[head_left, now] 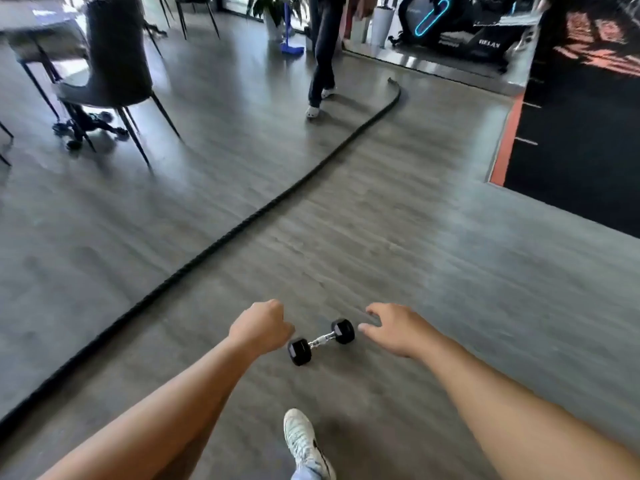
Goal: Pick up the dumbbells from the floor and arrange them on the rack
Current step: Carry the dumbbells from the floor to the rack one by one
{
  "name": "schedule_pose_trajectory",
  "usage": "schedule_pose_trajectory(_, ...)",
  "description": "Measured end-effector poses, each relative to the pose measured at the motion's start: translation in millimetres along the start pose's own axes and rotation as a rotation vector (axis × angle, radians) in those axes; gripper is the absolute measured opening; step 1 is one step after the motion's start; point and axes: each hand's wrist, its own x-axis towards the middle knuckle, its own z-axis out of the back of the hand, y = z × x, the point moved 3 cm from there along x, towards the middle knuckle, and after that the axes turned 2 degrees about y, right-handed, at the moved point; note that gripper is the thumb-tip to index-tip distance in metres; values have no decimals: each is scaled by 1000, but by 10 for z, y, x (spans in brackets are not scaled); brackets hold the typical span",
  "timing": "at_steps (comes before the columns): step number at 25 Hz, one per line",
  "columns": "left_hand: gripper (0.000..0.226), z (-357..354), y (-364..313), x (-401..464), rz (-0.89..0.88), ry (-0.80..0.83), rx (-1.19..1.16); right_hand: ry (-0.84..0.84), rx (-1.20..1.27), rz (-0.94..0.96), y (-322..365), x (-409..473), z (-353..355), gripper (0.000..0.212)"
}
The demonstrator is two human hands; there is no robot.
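A small black dumbbell (321, 341) with hexagonal heads and a chrome handle lies on the grey wood-look floor, between my two outstretched hands. My left hand (260, 326) hovers just left of it, fingers curled into a loose fist, holding nothing. My right hand (393, 327) hovers just right of it, fingers apart and bent downward, empty. Neither hand touches the dumbbell. More dumbbells (88, 124) lie under a chair at the far left. No rack is in view.
A thick black battle rope (221, 244) snakes diagonally across the floor. A dark chair (116, 60) and table stand at upper left. Another person's legs (323, 64) stand ahead. A black and orange mat (571, 150) lies right. My white shoe (304, 441) is below.
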Motion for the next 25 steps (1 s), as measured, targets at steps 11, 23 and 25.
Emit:
schedule_pose_trajectory(11, 24, -1284, 235, 2438, 259, 67, -105, 193, -139, -24, -790, 2946, -450, 59)
schedule_pose_trajectory(23, 64, -4701, 1270, 4762, 504, 276, -106, 392, -92, -35, -2250, 5954, -3475, 106)
schedule_pose_trajectory(25, 57, -4964, 1419, 4887, 488, 200, -128, 309, -125, -16, -2315, 6214, -3732, 97)
